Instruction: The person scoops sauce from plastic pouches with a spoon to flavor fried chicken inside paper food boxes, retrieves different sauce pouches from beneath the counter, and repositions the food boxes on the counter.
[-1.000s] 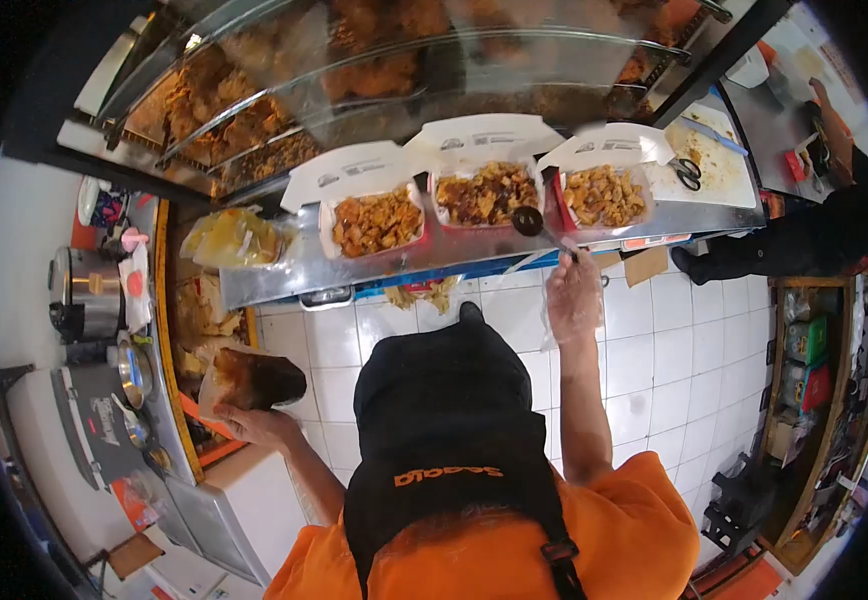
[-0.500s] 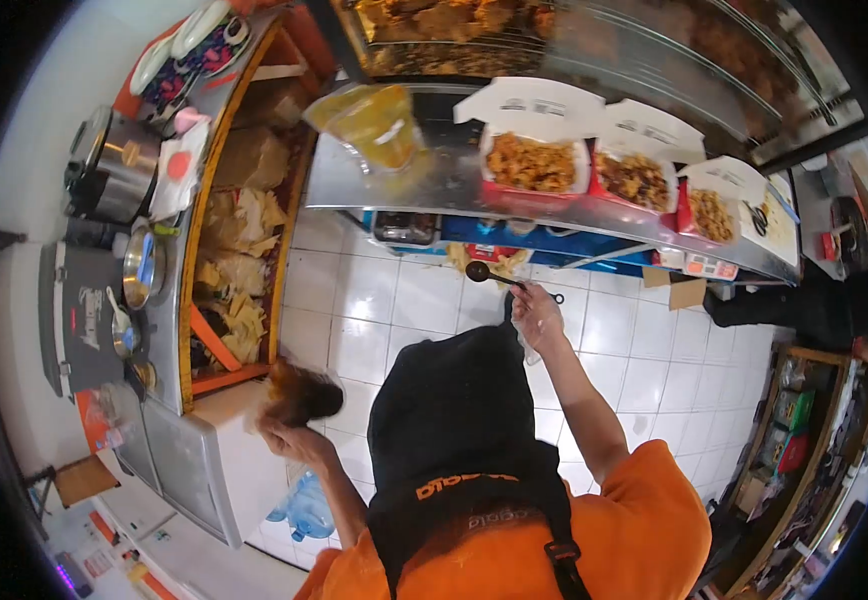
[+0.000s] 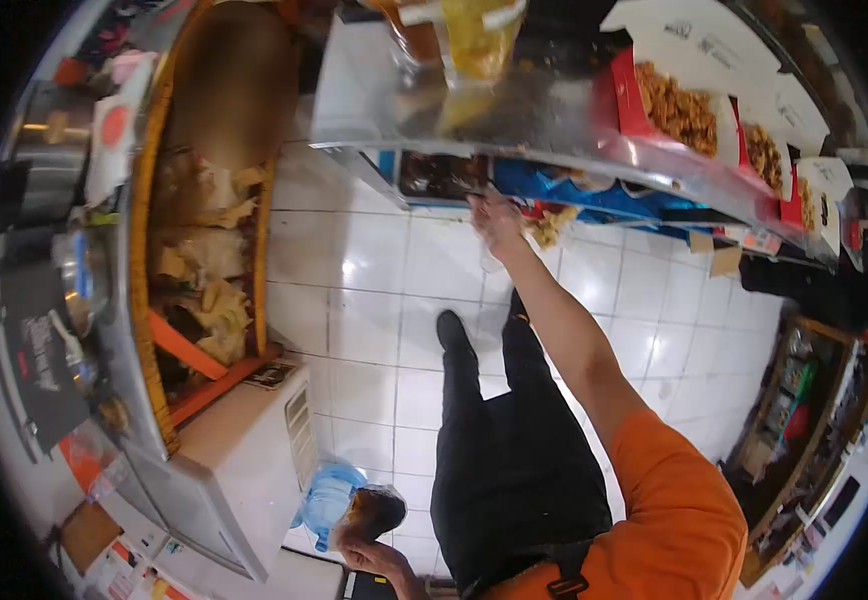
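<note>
My left hand (image 3: 372, 555) is low in the view, closed around a clear plastic bag of something dark brown (image 3: 374, 512); blur hides what fills it. My right hand (image 3: 499, 225) reaches forward to the shelf under the metal counter. Its fingers are drawn together at the near edge of a dark-filled container (image 3: 444, 175), and what they hold cannot be made out. Just right of that hand lies a pale yellowish heap (image 3: 552, 226). On the counter above stand a bag of yellow liquid (image 3: 479, 40) and red-and-white boxes (image 3: 679, 105) of brown fried pieces.
A wooden-edged shelf (image 3: 262, 240) with crumpled paper and bags runs along the left. Beside it are a white cabinet (image 3: 254, 440) and a blue water bottle (image 3: 332, 495). Tiled floor (image 3: 364, 330) lies between. Another person's dark-clothed leg (image 3: 789, 285) shows at the right.
My right hand has moved left and forward to the under-counter container; the dark spoon it held is no longer visible. My left hand has moved down and right with the bag. The view has shifted.
</note>
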A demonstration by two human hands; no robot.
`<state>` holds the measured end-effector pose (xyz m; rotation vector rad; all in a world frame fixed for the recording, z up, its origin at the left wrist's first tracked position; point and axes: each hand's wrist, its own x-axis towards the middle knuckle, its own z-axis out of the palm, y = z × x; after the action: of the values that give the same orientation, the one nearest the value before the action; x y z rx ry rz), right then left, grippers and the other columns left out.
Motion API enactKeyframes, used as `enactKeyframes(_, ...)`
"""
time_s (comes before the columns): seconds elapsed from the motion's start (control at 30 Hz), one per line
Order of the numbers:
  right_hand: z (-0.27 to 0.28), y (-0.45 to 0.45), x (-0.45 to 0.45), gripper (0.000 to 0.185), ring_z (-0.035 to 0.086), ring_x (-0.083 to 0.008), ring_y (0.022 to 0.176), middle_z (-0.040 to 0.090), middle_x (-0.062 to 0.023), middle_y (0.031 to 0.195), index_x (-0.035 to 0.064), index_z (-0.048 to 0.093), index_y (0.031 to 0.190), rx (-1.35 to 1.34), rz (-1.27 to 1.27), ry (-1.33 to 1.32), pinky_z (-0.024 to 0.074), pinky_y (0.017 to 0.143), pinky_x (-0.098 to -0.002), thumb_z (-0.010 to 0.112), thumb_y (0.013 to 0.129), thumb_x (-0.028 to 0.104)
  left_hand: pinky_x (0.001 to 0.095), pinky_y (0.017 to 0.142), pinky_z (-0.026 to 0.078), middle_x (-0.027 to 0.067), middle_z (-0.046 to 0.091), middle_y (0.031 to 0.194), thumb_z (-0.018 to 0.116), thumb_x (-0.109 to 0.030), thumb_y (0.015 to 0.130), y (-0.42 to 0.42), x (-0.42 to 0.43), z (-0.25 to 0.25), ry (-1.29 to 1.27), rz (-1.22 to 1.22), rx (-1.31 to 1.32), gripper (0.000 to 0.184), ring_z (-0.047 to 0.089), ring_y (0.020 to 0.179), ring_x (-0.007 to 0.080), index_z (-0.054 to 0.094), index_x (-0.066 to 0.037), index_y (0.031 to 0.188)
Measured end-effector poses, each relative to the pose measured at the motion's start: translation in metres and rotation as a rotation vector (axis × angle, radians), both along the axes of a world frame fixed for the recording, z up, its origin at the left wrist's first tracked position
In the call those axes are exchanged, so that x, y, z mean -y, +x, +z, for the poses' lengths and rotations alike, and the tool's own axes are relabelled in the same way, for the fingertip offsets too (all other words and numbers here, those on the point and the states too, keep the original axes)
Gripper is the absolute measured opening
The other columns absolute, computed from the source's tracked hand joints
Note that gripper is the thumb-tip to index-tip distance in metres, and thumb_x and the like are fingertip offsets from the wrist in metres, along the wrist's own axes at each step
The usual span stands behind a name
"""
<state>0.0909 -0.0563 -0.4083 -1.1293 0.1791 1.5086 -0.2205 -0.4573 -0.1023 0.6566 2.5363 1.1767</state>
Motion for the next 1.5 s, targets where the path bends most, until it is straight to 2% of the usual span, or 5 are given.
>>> enactKeyframes(0.57,0.037,0.116,0.053,0.04,0.065,-0.0126,0.071,0.07,-0.0114,0.105,0.002,0.065,0.113,1.208,-0.223,0.189,0.0528,0.056,-0.0286,0.076,0.087,0.031,0.0411,0.094,0.049,0.0196,0.063,0.112,0.041,-0.044,0.105,-0.022,-0.015,-0.087,0.157,-0.145,0.047,0.055,0.06,0.101,0.0263,0.058,0.008,0.109)
enactKeyframes(0.97,0.058,0.143,0.013,0.039,0.072,-0.0245,0.08,0.072,-0.0176,0.093,0.0038,0.068,0.113,1.655,0.218,-0.008,0.0537,0.076,-0.0341,0.058,0.097,0.037,0.0286,0.052,0.028,-0.0025,0.042,0.064,0.043,-0.026,0.106,0.199,-0.307,-0.181,0.267,-0.681,0.418,0.039,0.035,0.06,0.007,0.062,0.005,0.091)
enactKeyframes(1.1,0.056,0.154,0.024,0.03,0.073,-0.02,0.078,0.074,-0.0156,0.091,-0.0001,0.068,0.11,1.611,0.319,0.134,0.0564,0.071,-0.0297,0.059,0.096,0.024,0.0263,0.085,0.047,0.0116,0.071,0.106,0.042,-0.028,0.107,0.285,-0.39,-0.198,0.537,-0.839,0.392,0.041,0.062,0.093,0.0123,0.065,0.005,0.117)
enactKeyframes(1.3,0.064,0.159,0.041,0.023,0.073,-0.0211,0.085,0.074,-0.0156,0.1,-0.0032,0.066,0.108,1.567,0.294,0.166,0.0588,0.075,-0.0291,0.054,0.093,0.009,0.0332,0.056,0.038,0.0035,0.05,0.062,0.046,-0.041,0.104,0.345,-0.465,-0.279,0.503,-0.984,0.266,0.051,0.045,0.06,0.0115,0.057,0.002,0.08)
enactKeyframes(1.5,0.073,0.145,0.074,0.02,0.072,-0.0282,0.077,0.073,-0.0159,0.097,0.0018,0.069,0.106,1.819,0.329,0.174,0.0582,0.067,-0.0342,0.056,0.091,0.005,0.0325,0.083,0.046,0.0189,0.07,0.096,0.049,-0.041,0.103,0.349,-0.454,-0.291,0.399,-1.146,0.193,0.048,0.059,0.086,0.0176,0.067,0.004,0.107)
